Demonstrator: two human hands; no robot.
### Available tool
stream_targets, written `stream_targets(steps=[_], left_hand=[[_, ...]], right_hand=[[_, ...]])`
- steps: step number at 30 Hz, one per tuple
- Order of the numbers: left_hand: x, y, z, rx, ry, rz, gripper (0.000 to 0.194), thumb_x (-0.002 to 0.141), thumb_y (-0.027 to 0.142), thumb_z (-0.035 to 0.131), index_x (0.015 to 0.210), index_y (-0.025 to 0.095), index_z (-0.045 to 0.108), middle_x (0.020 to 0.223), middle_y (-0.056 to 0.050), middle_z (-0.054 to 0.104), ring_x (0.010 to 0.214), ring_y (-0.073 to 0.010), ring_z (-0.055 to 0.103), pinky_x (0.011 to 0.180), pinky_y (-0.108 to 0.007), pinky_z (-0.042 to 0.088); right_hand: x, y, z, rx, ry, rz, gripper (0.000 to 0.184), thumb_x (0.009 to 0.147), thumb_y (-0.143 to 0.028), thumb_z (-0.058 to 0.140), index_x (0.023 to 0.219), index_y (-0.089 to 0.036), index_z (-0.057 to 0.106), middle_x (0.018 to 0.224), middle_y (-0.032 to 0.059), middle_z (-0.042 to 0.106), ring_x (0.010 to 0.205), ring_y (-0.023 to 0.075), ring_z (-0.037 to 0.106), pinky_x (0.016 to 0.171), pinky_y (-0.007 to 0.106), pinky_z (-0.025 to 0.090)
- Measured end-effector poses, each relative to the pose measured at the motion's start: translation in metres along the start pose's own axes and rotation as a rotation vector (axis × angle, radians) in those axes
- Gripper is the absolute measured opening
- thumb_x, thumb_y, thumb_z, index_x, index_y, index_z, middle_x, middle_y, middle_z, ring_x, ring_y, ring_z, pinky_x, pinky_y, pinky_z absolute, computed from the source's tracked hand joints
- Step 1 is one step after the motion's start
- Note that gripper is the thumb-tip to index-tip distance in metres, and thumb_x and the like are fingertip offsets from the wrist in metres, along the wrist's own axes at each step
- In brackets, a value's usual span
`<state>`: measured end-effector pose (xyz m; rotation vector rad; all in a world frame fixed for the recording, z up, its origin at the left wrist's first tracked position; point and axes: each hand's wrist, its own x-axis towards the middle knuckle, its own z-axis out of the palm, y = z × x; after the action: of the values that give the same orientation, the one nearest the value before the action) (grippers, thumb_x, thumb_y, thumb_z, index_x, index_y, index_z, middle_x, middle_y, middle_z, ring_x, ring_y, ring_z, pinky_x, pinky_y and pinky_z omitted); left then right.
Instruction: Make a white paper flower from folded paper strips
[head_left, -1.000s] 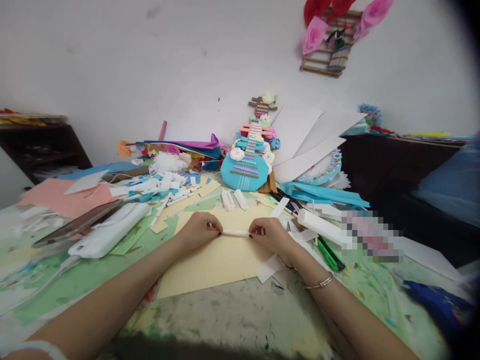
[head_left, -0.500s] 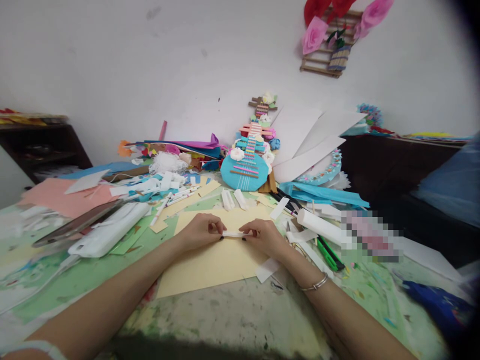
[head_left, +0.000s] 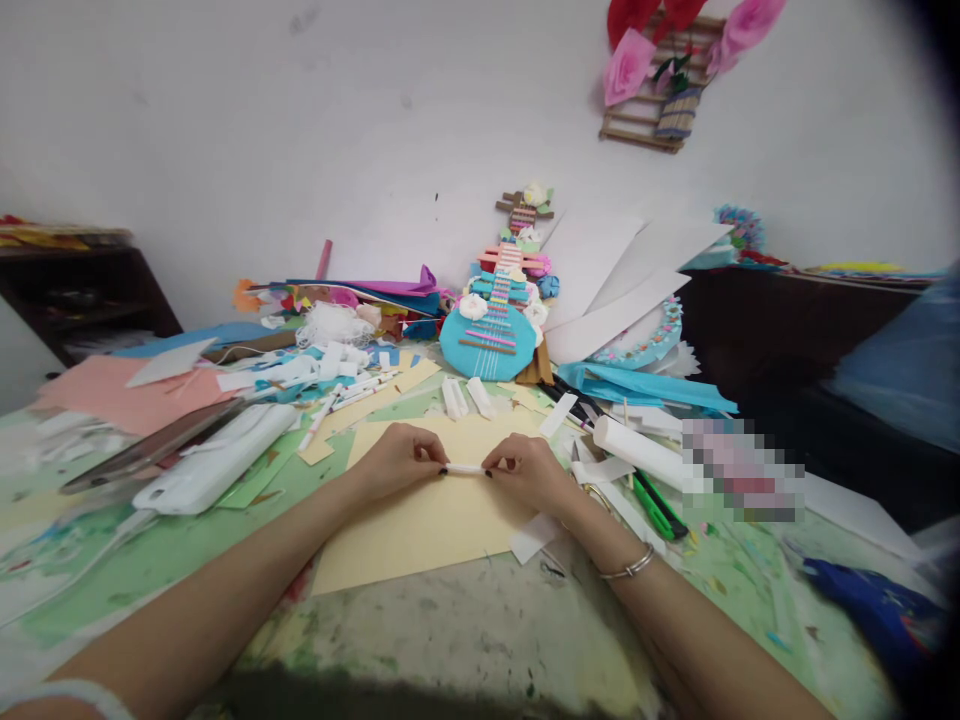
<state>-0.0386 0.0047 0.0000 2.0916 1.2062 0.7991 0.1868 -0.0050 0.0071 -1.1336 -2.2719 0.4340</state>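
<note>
Between my two hands lies a small white rolled paper strip (head_left: 466,469), held level over a cream sheet of paper (head_left: 420,545). My left hand (head_left: 405,458) pinches its left end between thumb and fingers. The right end is pinched by my right hand (head_left: 523,468). Just beyond my hands stand small white folded paper pieces (head_left: 454,398) at the sheet's far edge. A loose white paper slip (head_left: 532,538) lies under my right wrist. Scissors (head_left: 596,492) are partly hidden beside that wrist.
A blue paper lute-shaped craft (head_left: 489,342) leans on the wall. To the right lie a green cutter (head_left: 658,508) and a white roll (head_left: 641,452). A white power bank with a cable (head_left: 217,460) and a phone (head_left: 154,445) rest at left. Paper scraps (head_left: 322,365) pile behind.
The fingers have shifted slightly on the white paper strip, which looks a little rounder. Both hands stay in nearly the same place over the cream sheet.
</note>
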Motion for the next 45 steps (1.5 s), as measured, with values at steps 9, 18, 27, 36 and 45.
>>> stream_targets(steps=[9,18,27,36,45], left_hand=[[0.001,0.000,-0.002,0.099,-0.031,0.051,0.011,0.066,0.021,0.060,0.069,0.016,0.069,0.064,-0.002,0.064,0.055,-0.0096,0.053,0.051,-0.018,0.039],[-0.001,0.014,-0.006,0.042,0.046,0.057,0.007,0.066,0.015,0.056,0.068,0.015,0.063,0.069,0.000,0.064,0.065,-0.0114,0.055,0.057,-0.019,0.041],[0.001,0.003,-0.002,0.008,0.008,-0.020,0.013,0.064,0.014,0.055,0.066,0.014,0.067,0.061,-0.001,0.063,0.053,-0.0096,0.051,0.049,-0.019,0.037],[0.003,0.001,-0.004,0.030,-0.005,-0.019,0.015,0.063,0.013,0.057,0.067,0.016,0.071,0.059,-0.001,0.065,0.054,-0.0109,0.054,0.050,-0.020,0.038],[-0.001,0.013,-0.001,-0.017,0.055,0.155,0.012,0.067,0.014,0.058,0.073,0.015,0.068,0.075,-0.005,0.067,0.071,-0.0145,0.060,0.067,-0.024,0.046]], right_hand=[[-0.002,0.002,0.003,0.035,-0.021,-0.002,0.018,0.069,-0.010,0.063,0.080,-0.022,0.070,0.072,0.0018,0.062,0.066,0.0120,0.053,0.063,0.024,0.041],[-0.001,-0.002,0.007,0.070,0.032,-0.079,0.029,0.067,-0.004,0.060,0.088,-0.023,0.067,0.076,0.0007,0.067,0.080,0.0159,0.052,0.070,0.026,0.042],[0.001,0.000,0.012,0.065,0.071,-0.005,0.023,0.067,-0.005,0.061,0.076,-0.022,0.072,0.069,0.0011,0.068,0.076,0.0170,0.054,0.069,0.028,0.043],[0.002,0.000,0.014,0.049,0.077,-0.031,0.016,0.068,-0.012,0.066,0.079,-0.021,0.071,0.071,0.0024,0.068,0.075,0.0166,0.056,0.068,0.028,0.043],[0.005,-0.004,0.023,-0.032,0.079,-0.142,0.012,0.072,-0.012,0.062,0.077,-0.020,0.069,0.067,0.0013,0.065,0.071,0.0143,0.053,0.064,0.025,0.040]])
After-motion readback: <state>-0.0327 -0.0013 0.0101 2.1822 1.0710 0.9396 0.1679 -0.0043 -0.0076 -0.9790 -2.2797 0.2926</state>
